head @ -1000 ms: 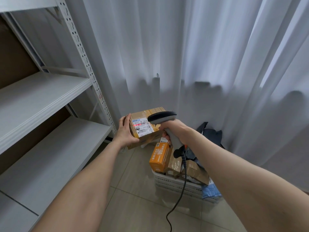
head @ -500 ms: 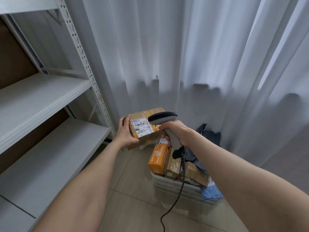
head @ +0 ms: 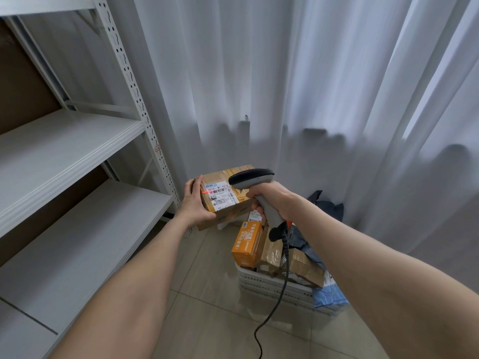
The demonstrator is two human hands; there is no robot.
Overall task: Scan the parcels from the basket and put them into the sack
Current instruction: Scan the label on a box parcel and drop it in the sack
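My left hand (head: 193, 206) grips the left end of a brown cardboard parcel (head: 228, 200) with a white shipping label facing up. A red scan line shows on the label's left edge. My right hand (head: 272, 200) holds a grey barcode scanner (head: 255, 177) by its handle, its head just above the parcel's right side. Below on the floor stands a white slatted basket (head: 274, 286) with an orange box (head: 246, 244), brown taped parcels (head: 298, 265) and a blue bag (head: 328, 296). A dark sack (head: 326, 206) lies behind the basket, mostly hidden by my right arm.
A white metal shelf rack (head: 77, 161) fills the left side, its perforated post (head: 137, 104) near the parcel. White curtains (head: 311, 99) hang behind everything. The scanner's black cable (head: 272, 312) drops in front of the basket to the tiled floor (head: 207, 320).
The red scan line was on the label a second ago, absent half a second ago, and shows again now near the label's left edge. Hands and parcel have barely moved.
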